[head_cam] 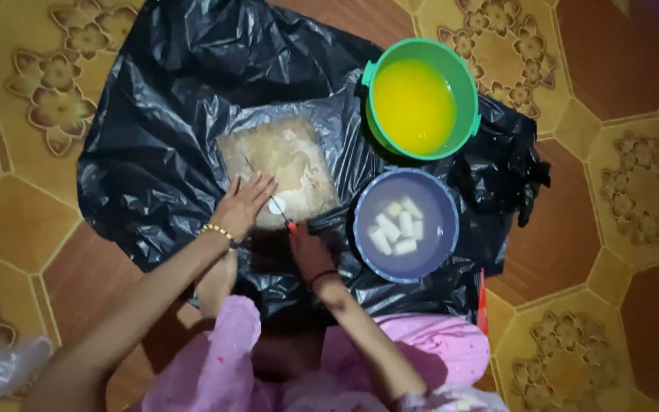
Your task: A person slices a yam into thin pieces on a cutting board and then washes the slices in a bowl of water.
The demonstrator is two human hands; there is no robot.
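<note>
On the black plastic sheet [162,152] spread over the patterned tile floor [619,198] lies a pale rectangular cutting board [280,156], the landmark for all else. At the board's near edge, the left hand [244,204] presses flat, fingers together and stretched out, touching a small white round piece [277,205]. Just beside that piece, the right hand [308,248] is clenched around a thin knife [268,191] whose blade slants up across the board. Right of the board sits a blue bowl [436,263] of water with white cut pieces [397,227]. Beyond that, at the board's far right, stands a green bowl [463,84] of yellow liquid.
</note>
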